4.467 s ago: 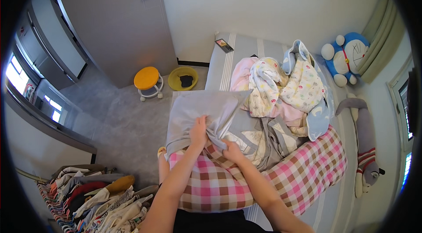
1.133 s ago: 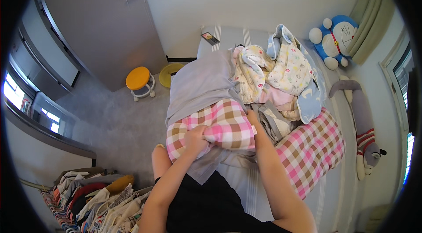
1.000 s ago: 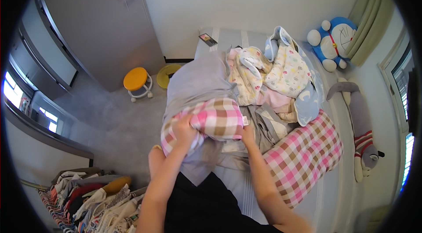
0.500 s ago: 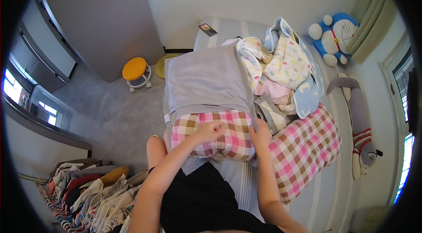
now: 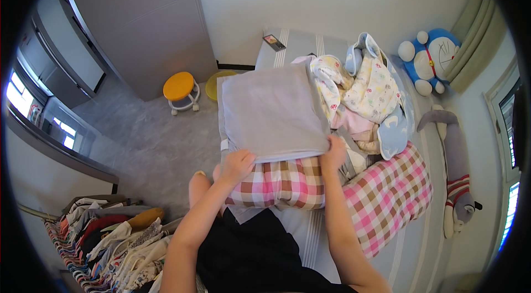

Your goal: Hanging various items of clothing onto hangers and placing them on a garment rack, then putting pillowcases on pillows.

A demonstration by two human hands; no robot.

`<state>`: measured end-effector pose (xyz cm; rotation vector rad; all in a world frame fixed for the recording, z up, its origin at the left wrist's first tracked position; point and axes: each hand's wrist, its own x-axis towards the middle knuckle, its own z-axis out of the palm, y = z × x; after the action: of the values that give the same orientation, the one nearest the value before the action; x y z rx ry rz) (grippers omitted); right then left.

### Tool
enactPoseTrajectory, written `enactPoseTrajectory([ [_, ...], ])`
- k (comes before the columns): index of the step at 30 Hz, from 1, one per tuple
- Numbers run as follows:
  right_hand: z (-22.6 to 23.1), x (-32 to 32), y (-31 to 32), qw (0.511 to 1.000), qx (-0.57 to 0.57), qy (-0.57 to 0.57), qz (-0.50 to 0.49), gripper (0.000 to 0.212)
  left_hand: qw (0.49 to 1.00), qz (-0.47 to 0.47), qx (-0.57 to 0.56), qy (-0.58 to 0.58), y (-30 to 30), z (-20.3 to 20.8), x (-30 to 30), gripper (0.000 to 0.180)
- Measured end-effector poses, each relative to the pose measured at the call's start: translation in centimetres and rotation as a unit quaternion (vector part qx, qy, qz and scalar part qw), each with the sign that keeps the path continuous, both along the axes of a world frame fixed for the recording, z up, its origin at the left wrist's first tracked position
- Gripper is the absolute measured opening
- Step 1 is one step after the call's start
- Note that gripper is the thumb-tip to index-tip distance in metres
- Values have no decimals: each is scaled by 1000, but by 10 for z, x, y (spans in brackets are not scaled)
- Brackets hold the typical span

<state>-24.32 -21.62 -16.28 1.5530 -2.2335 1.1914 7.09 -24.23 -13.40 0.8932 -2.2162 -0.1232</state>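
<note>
A grey pillowcase [image 5: 271, 107] lies on the bed, covering the far part of a pink, brown and white checked pillow [image 5: 285, 182]. The pillow's near end sticks out of the open edge. My left hand [image 5: 239, 164] is closed on the left side of that edge. At its right corner, my right hand [image 5: 333, 153] grips the fabric too. The fingertips of both are partly hidden in the cloth. A second checked pillow [image 5: 390, 196] rests to the right of my right forearm, uncovered.
Crumpled baby blankets and clothes [image 5: 370, 94] are heaped beyond the second pillow. A phone-like object [image 5: 274, 43] lies at the bed's far end. Plush toys, one blue and white [image 5: 428, 60], one long and grey [image 5: 456, 154], line the right side. A yellow stool [image 5: 180, 87] and hanging clothes [image 5: 119, 243] stand left.
My left hand has moved left from above the pillow onto the pillowcase edge. The edge has come nearer to me, covering more of the pillow. My right hand now grips its right corner.
</note>
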Motion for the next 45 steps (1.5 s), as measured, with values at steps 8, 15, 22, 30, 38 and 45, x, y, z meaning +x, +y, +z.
enactPoseTrajectory([
  [8, -30, -9, 98, 985, 161, -20, -53, 31, 964, 252, 78, 27, 6, -28, 60, 11],
  [15, 42, 122, 95, 946, 88, 132, 284, 51, 925, 213, 195, 247, -2, 14, 6, 14],
  [22, 47, 113, 17, 976, -33, -33, 212, 44, 882, 343, 255, 197, 52, -65, 42, 59],
  [30, 95, 86, -17, 938, -157, 72, 299, 33, 749, 17, 596, 289, 96, 4, 64, 60],
  [38, -3, 92, 26, 908, -3, 66, 415, 37, 897, 223, 370, -90, 86, -17, 138, 44],
  [45, 3, 135, 53, 970, 37, -28, 237, 53, 966, 82, 227, 95, 66, -3, 22, 36],
])
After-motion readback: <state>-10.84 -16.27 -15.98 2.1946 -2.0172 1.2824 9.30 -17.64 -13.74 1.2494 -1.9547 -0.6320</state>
